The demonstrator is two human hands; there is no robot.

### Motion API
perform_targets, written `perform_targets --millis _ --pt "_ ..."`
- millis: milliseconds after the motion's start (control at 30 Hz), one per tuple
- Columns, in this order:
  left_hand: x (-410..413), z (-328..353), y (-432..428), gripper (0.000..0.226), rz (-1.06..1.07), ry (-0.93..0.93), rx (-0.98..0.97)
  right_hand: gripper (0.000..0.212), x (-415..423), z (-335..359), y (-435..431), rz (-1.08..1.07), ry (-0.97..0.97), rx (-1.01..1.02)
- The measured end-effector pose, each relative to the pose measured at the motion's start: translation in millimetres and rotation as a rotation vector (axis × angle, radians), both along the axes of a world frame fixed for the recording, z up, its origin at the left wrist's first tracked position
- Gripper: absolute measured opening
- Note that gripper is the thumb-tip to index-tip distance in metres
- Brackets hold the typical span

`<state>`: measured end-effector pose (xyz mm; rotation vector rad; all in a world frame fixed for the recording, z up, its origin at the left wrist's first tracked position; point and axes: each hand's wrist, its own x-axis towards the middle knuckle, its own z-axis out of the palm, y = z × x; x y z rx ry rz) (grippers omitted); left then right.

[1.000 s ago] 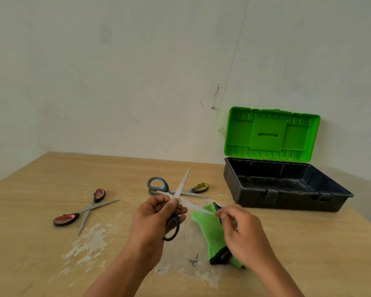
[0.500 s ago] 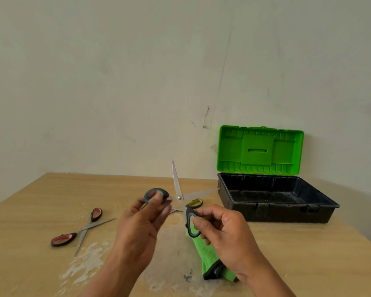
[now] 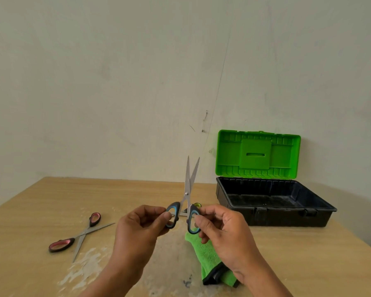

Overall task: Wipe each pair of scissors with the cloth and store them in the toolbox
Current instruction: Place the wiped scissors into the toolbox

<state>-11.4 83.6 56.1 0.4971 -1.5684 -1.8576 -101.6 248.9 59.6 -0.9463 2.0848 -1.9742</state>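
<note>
Blue-handled scissors [image 3: 188,189] stand upright in the air, blades pointing up and nearly closed. My left hand [image 3: 139,230] pinches the left handle loop, and my right hand [image 3: 221,230] pinches the right loop. The green cloth [image 3: 208,257] lies on the table below my right hand, partly hidden by it. Red-handled scissors [image 3: 79,234] lie open on the table at the left. A yellow-green handle of a third pair [image 3: 197,205] peeks out behind the held scissors. The toolbox [image 3: 274,213] sits at the right with its green lid [image 3: 257,154] up.
The wooden table [image 3: 41,200] has white scuffed patches at the front left. A pale wall stands close behind the table and toolbox. The table's right edge falls off just past the toolbox.
The blades have swung from wide open to nearly closed. My right hand let go of the cloth and took the right handle loop. The scissors now stand upright between both hands.
</note>
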Motion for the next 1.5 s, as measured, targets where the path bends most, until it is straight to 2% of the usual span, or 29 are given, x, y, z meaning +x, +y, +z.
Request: perform_targets --millis 200,400,533,600,733,833,967,1100,1233,1367,1500 --pt "1 4 -5 0.008 0.014 -0.010 -0.023 0.009 -7 5 6 -0.053 0.001 -0.024" --pt "-10 -5 18 0.015 -0.030 0.041 0.041 0.005 -6 -6 -9 -0.094 -0.028 -0.034" --pt "-17 -7 16 0.021 -0.065 0.047 0.035 0.008 -16 -5 -5 -0.089 -0.028 0.031" --pt "-26 -7 16 0.026 -0.108 0.035 0.012 0.005 -29 -5 -2 -0.100 0.037 0.112" --pt "-50 -8 23 0.023 -0.127 0.031 -0.055 0.013 -64 0 7 -0.279 0.349 0.225" --pt "-75 -10 35 0.021 -0.143 0.015 -0.107 0.027 -85 15 6 -0.308 0.374 0.268" --pt "-112 -10 53 0.022 -0.186 -0.014 -0.178 0.023 -122 35 11 -0.378 0.381 0.391" --pt "-146 -14 56 0.030 -0.210 -0.086 -0.404 0.018 -174 53 22 -0.360 0.277 0.526" --pt "-172 -27 48 0.043 -0.234 -0.199 -0.735 0.031 -244 49 26 -0.419 0.131 0.624" --pt "-190 -35 52 0.053 -0.310 -0.243 -1.086 0.035 -284 22 14 -0.343 0.049 0.964" --pt "-205 -40 61 0.059 -0.382 -0.295 -1.230 0.034 -305 -10 2 -0.295 0.072 1.237"
